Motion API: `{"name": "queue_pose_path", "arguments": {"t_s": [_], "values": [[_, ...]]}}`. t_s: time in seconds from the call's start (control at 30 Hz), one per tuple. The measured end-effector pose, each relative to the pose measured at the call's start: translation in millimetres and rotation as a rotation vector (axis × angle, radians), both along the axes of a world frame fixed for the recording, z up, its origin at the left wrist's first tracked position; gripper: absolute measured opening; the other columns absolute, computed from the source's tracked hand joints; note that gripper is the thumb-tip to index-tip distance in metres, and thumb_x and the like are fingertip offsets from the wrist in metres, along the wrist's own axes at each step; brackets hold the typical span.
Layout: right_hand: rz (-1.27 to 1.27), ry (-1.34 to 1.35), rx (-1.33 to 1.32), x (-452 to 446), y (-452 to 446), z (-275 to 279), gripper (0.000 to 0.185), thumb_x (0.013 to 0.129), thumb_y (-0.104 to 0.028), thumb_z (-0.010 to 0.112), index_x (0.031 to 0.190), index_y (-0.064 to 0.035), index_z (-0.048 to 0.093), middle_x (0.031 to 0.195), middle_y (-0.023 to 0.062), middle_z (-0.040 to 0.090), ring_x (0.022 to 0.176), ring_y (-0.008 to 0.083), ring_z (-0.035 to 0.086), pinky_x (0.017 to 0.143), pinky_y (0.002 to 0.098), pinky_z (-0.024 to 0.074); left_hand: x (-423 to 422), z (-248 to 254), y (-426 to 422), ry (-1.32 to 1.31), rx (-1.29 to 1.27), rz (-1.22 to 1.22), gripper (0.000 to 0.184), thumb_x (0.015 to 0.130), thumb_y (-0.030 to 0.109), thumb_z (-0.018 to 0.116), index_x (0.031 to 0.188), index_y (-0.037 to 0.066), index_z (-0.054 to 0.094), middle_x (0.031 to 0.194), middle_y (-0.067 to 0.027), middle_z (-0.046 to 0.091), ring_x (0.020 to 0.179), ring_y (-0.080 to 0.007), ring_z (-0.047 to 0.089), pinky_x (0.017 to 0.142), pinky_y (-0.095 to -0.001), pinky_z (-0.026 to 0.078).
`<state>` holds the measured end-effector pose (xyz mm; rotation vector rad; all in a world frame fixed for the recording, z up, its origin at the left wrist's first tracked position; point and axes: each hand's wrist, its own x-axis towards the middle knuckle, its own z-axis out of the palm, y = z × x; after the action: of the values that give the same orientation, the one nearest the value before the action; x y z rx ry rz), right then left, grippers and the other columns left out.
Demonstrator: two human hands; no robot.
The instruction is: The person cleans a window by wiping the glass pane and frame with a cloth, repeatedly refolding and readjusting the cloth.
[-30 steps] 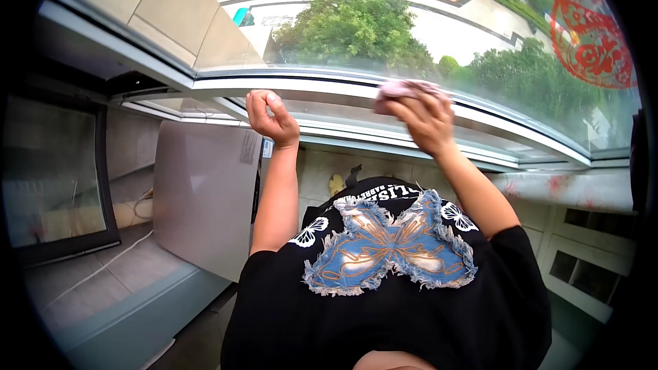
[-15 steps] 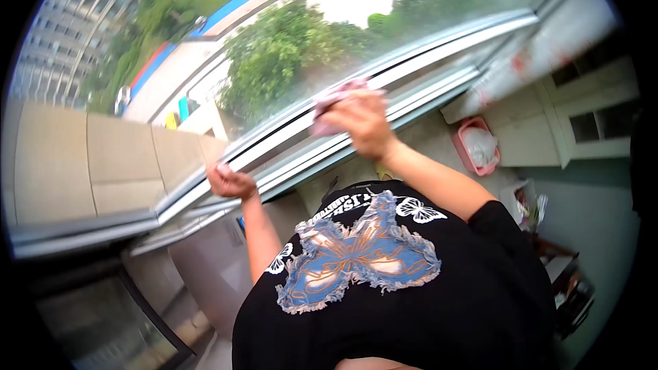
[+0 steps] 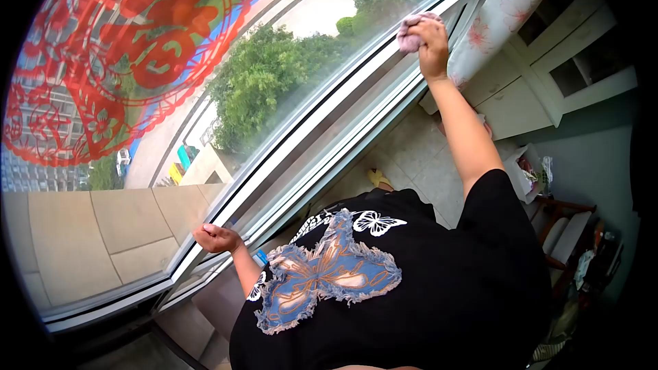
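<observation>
My right hand (image 3: 433, 48) is closed around a bunched pinkish cloth (image 3: 410, 33). It presses the cloth against the upper right stretch of the white window frame (image 3: 363, 87), arm outstretched. Lower left, my left hand (image 3: 218, 238) has its fingers curled at the same frame, seemingly gripping its edge; the fingertips are partly hidden. Beyond the frame lies the window glass (image 3: 301, 96), with trees and paving seen through it.
A red paper-cut decoration (image 3: 157, 41) is on the glass at upper left. A floral curtain (image 3: 500, 20) hangs beside the frame's right end. White cabinets (image 3: 528, 89), a wooden chair (image 3: 565, 229) and a box of items (image 3: 528, 171) stand to the right.
My right hand has carried the cloth up and right along the frame. In view, my left hand sits lower, still at the frame. The camera has tilted, bringing in more red decoration.
</observation>
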<state>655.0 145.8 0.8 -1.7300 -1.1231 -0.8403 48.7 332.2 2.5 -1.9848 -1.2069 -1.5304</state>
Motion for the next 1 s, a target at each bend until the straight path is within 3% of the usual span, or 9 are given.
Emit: {"name": "queue_pose_path", "arguments": {"t_s": [0.1,0.17,0.23,0.3,0.33,0.43,0.53,0.7,1.0], "values": [[-0.073,0.106,0.072,16,3,-2,0.025,0.084,0.003,0.059,0.091,-0.0155,0.075,0.099,0.001,0.075,0.108,0.0252,0.062,0.102,0.0399,0.0426,1,1,-3,0.038,-0.007,-0.011,0.031,0.101,0.014,0.047,0.074,0.001,0.044,0.071,-0.0137,0.04,0.065,-0.0323,0.041,0.06,-0.0448,0.034],[-0.269,0.161,0.136,-35,23,-5,0.025,0.081,0.005,0.056,0.089,-0.012,0.072,0.098,0.003,0.072,0.106,0.0272,0.061,0.102,0.0397,0.04,-25,-4,0,0.072,0.013,0.006,0.031,0.101,0.014,0.048,0.074,0.001,0.044,0.072,-0.0146,0.041,0.066,-0.0332,0.042,0.061,-0.0455,0.034],[-0.171,0.142,0.16,-82,31,-9,0.02,0.089,-0.002,0.058,0.086,-0.0156,0.072,0.094,0.0027,0.071,0.105,0.0243,0.06,0.102,0.0408,0.0378,-34,-9,4,0.087,0.021,0.044,0.03,0.101,0.013,0.047,0.074,0.001,0.044,0.072,-0.0148,0.041,0.066,-0.0338,0.042,0.062,-0.046,0.035],[0.075,0.104,0.16,-142,34,-2,0.018,0.093,-0.007,0.059,0.09,-0.0176,0.073,0.1,-0.0009,0.073,0.108,0.0221,0.059,0.103,0.0403,0.0377,-41,-9,3,0.104,0.038,0.099,0.029,0.1,0.012,0.047,0.074,0.001,0.042,0.072,-0.0153,0.039,0.067,-0.035,0.041,0.062,-0.0469,0.034],[0.063,0.141,0.167,-174,36,6,0.016,0.094,-0.011,0.06,0.088,-0.0185,0.073,0.105,-0.0019,0.074,0.111,0.0216,0.059,0.103,0.0386,0.0377,-46,-9,3,0.104,0.044,0.109,0.029,0.1,0.012,0.047,0.074,0.001,0.042,0.072,-0.0155,0.039,0.066,-0.0352,0.041,0.062,-0.0471,0.034],[0.163,0.175,0.078,-194,22,17,0.024,0.086,-0.002,0.058,0.096,-0.0165,0.074,0.108,0.0014,0.073,0.113,0.0255,0.058,0.102,0.0381,0.0386,-52,-1,-2,0.134,0.049,0.135,0.029,0.101,0.013,0.046,0.075,0.001,0.042,0.073,-0.0164,0.039,0.066,-0.0362,0.041,0.061,-0.0477,0.034],[0.13,0.085,0.076,-164,16,20,0.027,0.082,-0.001,0.056,0.098,-0.0134,0.073,0.107,0.0036,0.072,0.113,0.0282,0.059,0.102,0.0402,0.0391,-59,-1,-1,0.139,0.053,0.162,0.029,0.101,0.015,0.046,0.076,0.0,0.043,0.074,-0.0177,0.041,0.068,-0.0382,0.043,0.063,-0.0492,0.035],[-0.094,-0.006,0.121,-62,6,11,0.022,0.087,-0.007,0.052,0.097,-0.0112,0.072,0.109,0.0071,0.072,0.114,0.0336,0.059,0.105,0.0439,0.0407,-73,-2,-5,0.12,0.064,0.193,0.029,0.103,0.015,0.044,0.078,0.0,0.041,0.075,-0.0191,0.04,0.069,-0.0403,0.042,0.063,-0.05,0.034],[-0.221,-0.083,0.153,77,-11,15,0.021,0.087,-0.007,0.056,0.102,-0.0141,0.069,0.114,0.0038,0.069,0.12,0.0293,0.057,0.11,0.0461,0.0378,-89,5,-9,0.142,0.028,0.257,0.031,0.105,0.018,0.041,0.08,-0.001,0.04,0.079,-0.0199,0.04,0.07,-0.0402,0.042,0.066,-0.0508,0.034]]}}
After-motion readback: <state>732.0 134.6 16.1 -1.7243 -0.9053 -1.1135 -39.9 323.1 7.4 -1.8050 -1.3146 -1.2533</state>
